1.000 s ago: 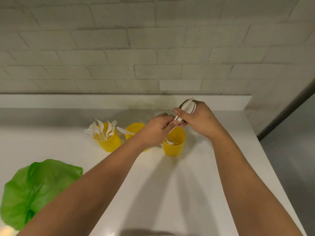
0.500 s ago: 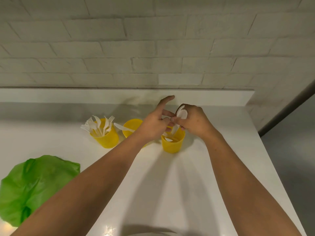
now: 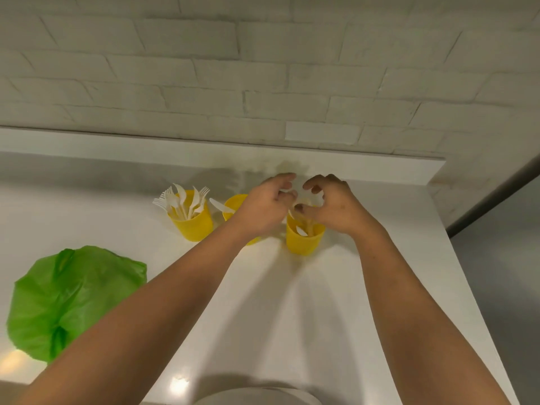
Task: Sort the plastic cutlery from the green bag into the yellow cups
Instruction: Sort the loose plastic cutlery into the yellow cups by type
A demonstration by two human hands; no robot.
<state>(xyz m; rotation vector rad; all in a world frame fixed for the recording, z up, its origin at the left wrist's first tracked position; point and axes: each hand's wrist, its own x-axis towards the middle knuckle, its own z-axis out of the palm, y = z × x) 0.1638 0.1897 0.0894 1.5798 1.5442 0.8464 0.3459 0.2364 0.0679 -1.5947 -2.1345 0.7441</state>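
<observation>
Three yellow cups stand in a row on the white counter [image 3: 263, 302]. The left cup [image 3: 194, 225] holds several white forks [image 3: 184, 200]. A white knife [image 3: 220, 205] sticks out of the middle cup [image 3: 233, 201], which my left hand [image 3: 267, 206] partly covers. White spoons [image 3: 302, 229] lie inside the right cup [image 3: 304, 242]. My right hand [image 3: 331, 207] hovers just above that cup's rim with fingers curled apart and nothing in them. My left hand's fingers are also spread. The flattened green bag [image 3: 70, 299] lies at the near left.
A white brick wall [image 3: 263, 83] and a raised ledge [image 3: 204, 154] close off the back. The counter's right edge [image 3: 464, 287] drops to a grey floor. A pale round rim [image 3: 257, 397] shows at the bottom edge.
The spoons that my right hand held over the right cup have dropped into it. Both hands have opened and drawn slightly apart above the cup.
</observation>
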